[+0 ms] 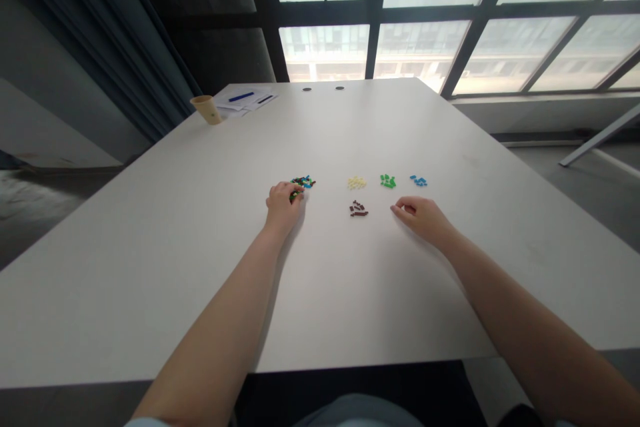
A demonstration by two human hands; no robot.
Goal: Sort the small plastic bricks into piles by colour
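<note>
Head view showed two bare hands over a white surface (pixel 350 293), with small coloured pieces in several groups between and beyond them. At the left, the mixed pile (pixel 305 181) lay just past the fingers of the left hand (pixel 283 203); blue, green and dark reddish bits could be made out in it. That hand was bent over the near edge of the pile, its fingers curled and a few green bits showing by the fingertips; whether it gripped any of them could not be told.

To the right of the pile, three groups lay roughly in a row, each apart from the next: yellow pieces (pixel 357 183), green pieces (pixel 388 181) and blue pieces (pixel 419 181). Brown pieces (pixel 359 210) lay nearer the person, below the yellow ones. The right hand (pixel 420 213) was just on the near side of the green and blue groups, its fingers loosely curled and the thumb close to the forefinger; anything pinched there was too small to tell.

Toward the far left corner stood a tan cup (pixel 206 109), beside papers (pixel 245 105) with a blue pen (pixel 241 97) on them. Two dark discs (pixel 307 89) were set near the far edge, before a window (pixel 325 53).
</note>
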